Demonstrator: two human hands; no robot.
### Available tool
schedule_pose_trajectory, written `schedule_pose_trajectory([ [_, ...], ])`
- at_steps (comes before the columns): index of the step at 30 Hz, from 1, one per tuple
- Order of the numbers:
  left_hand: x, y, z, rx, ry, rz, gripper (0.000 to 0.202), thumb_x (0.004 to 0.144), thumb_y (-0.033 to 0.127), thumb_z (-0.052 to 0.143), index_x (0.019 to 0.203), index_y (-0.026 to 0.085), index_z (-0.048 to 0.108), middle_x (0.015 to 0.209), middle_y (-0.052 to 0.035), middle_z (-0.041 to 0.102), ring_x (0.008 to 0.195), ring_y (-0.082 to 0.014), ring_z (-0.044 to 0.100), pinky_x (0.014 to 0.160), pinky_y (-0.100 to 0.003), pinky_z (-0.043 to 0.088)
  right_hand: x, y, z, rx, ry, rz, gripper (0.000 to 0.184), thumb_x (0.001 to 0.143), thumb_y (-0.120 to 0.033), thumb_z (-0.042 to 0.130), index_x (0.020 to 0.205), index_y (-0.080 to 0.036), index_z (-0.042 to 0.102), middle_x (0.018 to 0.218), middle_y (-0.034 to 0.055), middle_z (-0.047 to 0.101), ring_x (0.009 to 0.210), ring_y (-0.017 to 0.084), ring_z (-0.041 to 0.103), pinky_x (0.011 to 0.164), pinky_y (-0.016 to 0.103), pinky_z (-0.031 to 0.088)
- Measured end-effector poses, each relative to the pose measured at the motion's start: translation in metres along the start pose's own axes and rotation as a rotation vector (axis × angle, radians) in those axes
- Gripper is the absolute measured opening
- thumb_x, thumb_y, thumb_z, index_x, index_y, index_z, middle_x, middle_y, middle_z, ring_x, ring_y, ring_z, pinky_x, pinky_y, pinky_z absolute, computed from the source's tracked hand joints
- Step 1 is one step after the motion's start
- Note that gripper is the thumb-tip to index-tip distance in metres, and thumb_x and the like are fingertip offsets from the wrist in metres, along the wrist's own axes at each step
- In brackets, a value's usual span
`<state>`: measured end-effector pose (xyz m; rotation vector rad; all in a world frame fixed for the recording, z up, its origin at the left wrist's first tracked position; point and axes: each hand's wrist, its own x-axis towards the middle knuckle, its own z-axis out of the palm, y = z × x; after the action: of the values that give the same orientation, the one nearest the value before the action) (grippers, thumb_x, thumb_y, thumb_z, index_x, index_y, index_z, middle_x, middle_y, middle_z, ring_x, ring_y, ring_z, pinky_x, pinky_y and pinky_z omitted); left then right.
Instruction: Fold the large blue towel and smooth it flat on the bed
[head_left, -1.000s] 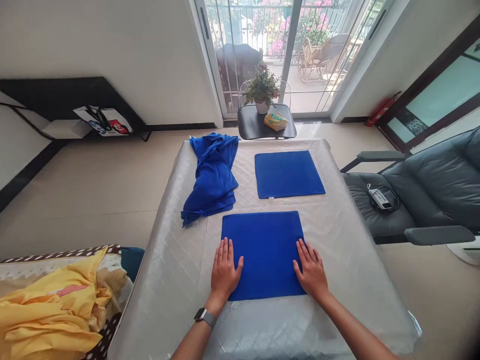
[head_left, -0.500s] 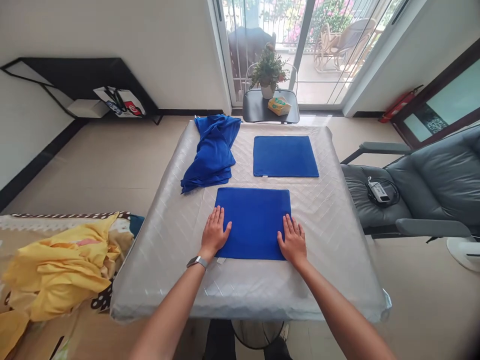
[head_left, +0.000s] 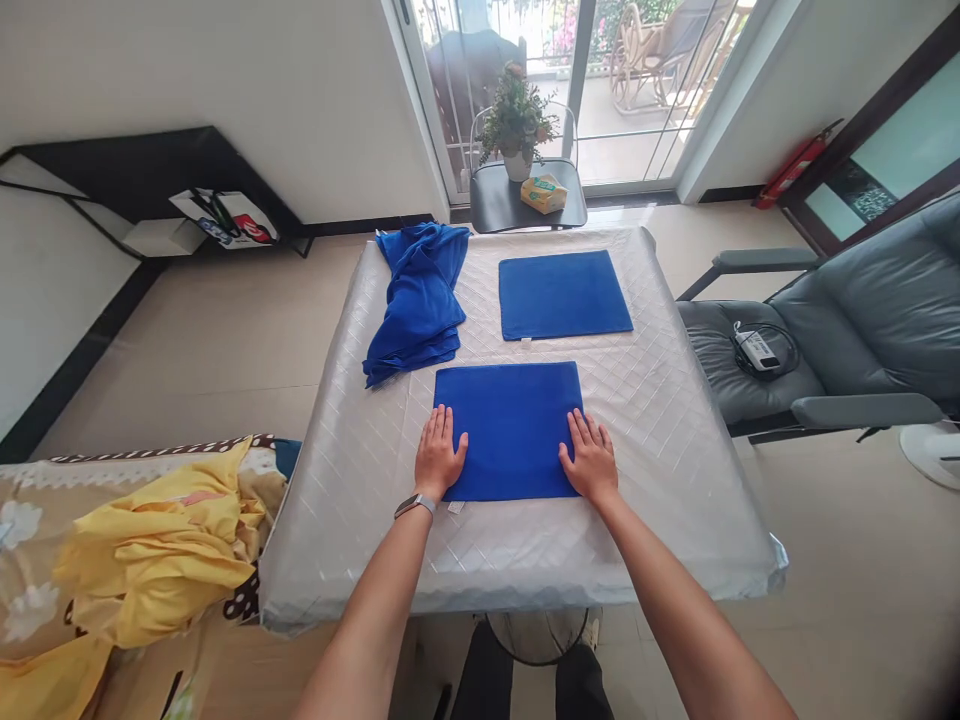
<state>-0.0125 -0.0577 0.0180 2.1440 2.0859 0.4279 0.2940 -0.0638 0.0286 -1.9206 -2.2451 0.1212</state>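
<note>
Cloth (head_left: 510,430), blue and flat near you, has hardly shifted on the quilted table cover (head_left: 675,470) over the last 1 second, so it seems settled. It lies between your left hand (head_left: 440,455) and right hand (head_left: 590,460), both open, palms down, on its side edges.

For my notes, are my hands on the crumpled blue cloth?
No, your left hand and right hand rest on edges of the nearer flat cloth.

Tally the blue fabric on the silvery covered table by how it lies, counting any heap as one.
Flat rectangular blue cloths: 2
Crumpled blue fabric heap: 1 (pieces inside can't be told apart)
Total: 3
</note>
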Motion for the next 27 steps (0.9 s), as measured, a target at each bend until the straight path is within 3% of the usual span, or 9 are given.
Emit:
schedule_pose_trajectory([
  [13,-0.001,-0.001,0.003,-0.032,0.035,0.012,0.065,0.098,0.04,0.031,0.153,0.007,0.02,0.161,-0.0159,0.022,0.148,-0.0269,0.018,0.12,-0.048,0.02,0.001,-0.002,0.001,-0.091,-0.03,0.007,0.062,0.097,-0.035,0.032,0.156,-0.021,0.017,0.16,0.0009,0.026,0.147,0.021,0.021,0.119,0.043,0.014],
  [20,-0.015,0.0,-0.001,-0.005,0.079,-0.032,0.062,0.1,0.039,0.026,0.154,0.01,0.017,0.16,-0.0155,0.025,0.148,-0.0266,0.019,0.12,-0.052,0.019,-0.01,-0.005,-0.01,-0.117,-0.021,-0.046,0.06,0.1,-0.031,0.028,0.156,-0.016,0.014,0.16,0.005,0.023,0.148,0.024,0.016,0.119,0.048,0.014],
  [23,-0.026,0.027,-0.004,-0.003,0.104,-0.008,0.062,0.101,0.037,0.027,0.155,0.013,0.01,0.161,-0.0142,0.02,0.149,-0.0258,0.015,0.12,-0.053,0.019,-0.03,-0.007,-0.01,-0.121,0.039,-0.04,0.061,0.1,-0.029,0.027,0.156,-0.016,0.005,0.162,0.0053,0.017,0.149,0.025,0.012,0.12,0.049,0.013],
  [27,-0.038,0.11,0.002,-0.058,0.001,0.265,0.061,0.1,0.035,0.031,0.156,0.016,0.013,0.162,-0.0089,0.018,0.149,-0.0227,0.014,0.122,-0.047,0.019,-0.054,-0.008,-0.003,-0.097,0.0,-0.033,0.064,0.101,-0.034,0.028,0.156,-0.014,0.001,0.161,0.0088,0.019,0.149,0.026,0.015,0.119,0.049,0.017],
])
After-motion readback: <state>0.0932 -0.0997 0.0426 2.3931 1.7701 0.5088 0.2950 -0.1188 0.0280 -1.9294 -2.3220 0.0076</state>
